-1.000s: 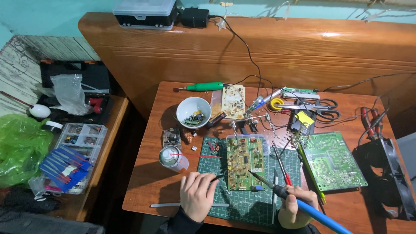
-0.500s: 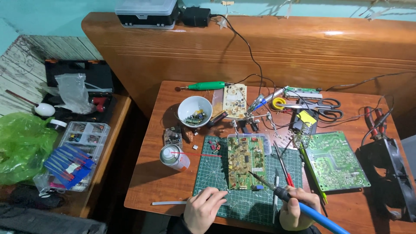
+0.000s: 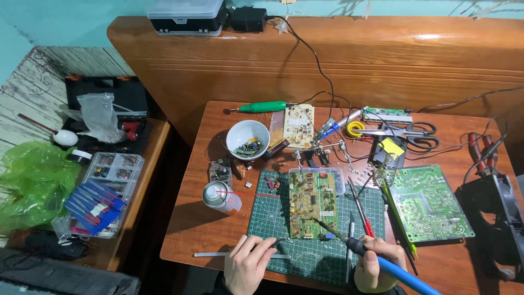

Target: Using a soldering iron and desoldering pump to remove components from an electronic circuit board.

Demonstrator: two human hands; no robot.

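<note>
Yellow-green circuit board (image 3: 311, 203) lies flat on the green cutting mat (image 3: 267, 218), roughly mat centre, long side running away from the person. Soldering iron (image 3: 357, 248) w/ blue handle: tip rests at the board's near edge, shaft slanting back to the right hand (image 3: 375, 265), whose fingers are wrapped closed round the grip. Left hand (image 3: 248, 263) sits at the mat's near-left corner, fingers curled; looks like it pinches a thin solder wire toward the board, but too fine to be sure. A pale flat strip (image 3: 210, 254) lies on the table (image 3: 191, 229) just beside that hand. Spray can (image 3: 221, 197) on its side, left of mat. White bowl (image 3: 248, 139) of small parts further back. Larger green board (image 3: 430, 203) right of mat; scissors (image 3: 406, 131) behind it.
</note>
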